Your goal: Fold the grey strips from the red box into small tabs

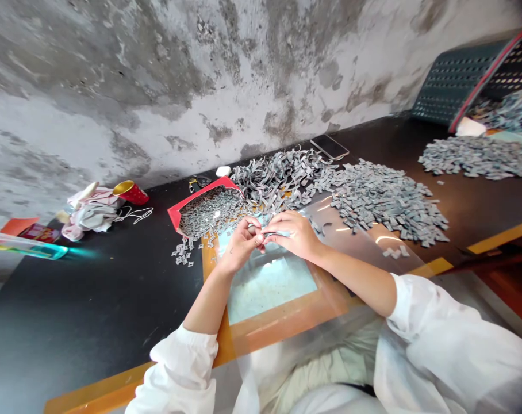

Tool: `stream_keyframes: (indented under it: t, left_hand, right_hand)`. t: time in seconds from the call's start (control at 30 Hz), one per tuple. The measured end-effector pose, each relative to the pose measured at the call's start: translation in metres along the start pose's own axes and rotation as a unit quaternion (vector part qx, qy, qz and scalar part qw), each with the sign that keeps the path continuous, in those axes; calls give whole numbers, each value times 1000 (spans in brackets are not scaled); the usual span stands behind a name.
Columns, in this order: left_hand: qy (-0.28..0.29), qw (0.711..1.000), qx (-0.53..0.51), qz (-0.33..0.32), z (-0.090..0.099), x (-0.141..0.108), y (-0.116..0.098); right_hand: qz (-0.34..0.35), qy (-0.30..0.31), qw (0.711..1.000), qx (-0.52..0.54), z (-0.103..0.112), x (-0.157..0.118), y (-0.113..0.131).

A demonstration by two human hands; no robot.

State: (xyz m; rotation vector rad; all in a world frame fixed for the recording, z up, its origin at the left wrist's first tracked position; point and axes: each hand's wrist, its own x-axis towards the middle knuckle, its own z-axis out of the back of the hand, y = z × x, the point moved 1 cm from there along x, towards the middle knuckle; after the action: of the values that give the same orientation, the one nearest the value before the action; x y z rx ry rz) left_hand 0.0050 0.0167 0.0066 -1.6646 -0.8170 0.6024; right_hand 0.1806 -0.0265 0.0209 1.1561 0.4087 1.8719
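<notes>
My left hand point(244, 244) and my right hand point(293, 233) meet fingertip to fingertip over a pale sheet point(272, 287) taped to the table. Both pinch something small and grey between them, too small to make out. Just behind the hands, a heap of curved grey strips point(282, 172) lies by the wall. A red-edged box point(196, 198) holding many tiny grey pieces point(211, 213) stands behind my left hand, some pieces spilled at its front. Beyond my right hand spreads a pile of short grey pieces point(386, 198).
A phone point(330, 147) lies near the wall. To the left are a red cup point(131, 192), bundled cloth point(95, 210) and a clear blue-edged container point(26, 245). At the right, a tipped dark basket point(455, 83) stands behind another grey pile point(476, 156).
</notes>
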Motion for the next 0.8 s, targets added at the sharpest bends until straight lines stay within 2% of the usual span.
stream_keyframes:
  t: [0.17,0.33,0.47,0.53,0.63,0.73,0.8]
  left_hand:
    - [0,1000,17,-12,2,0,-1]
    - [-17,998,49,-25,1,1,0]
    - [-69,994,59,-58,0,3,1]
    - [-85,991,58,-85,0,3,2]
    - [-80,987,76,-114,0,2,2]
    - [-91,975,150,-135,1,-2,0]
    - [-106,954,228,-164,0,-5,-2]
  right_hand:
    - [31,11,998,-53,2,0,-3]
    - [6,29,999,-20,-1,2,-7]
    - [-19,-18,999,-26,2,3,-3]
    - [-31,-24,999,2,4,4,2]
    - [-60,-14,996,62,4,3,9]
    - [-116,-4,984,137,1,3,11]
    - [-165,-2,969,186,-1,3,9]
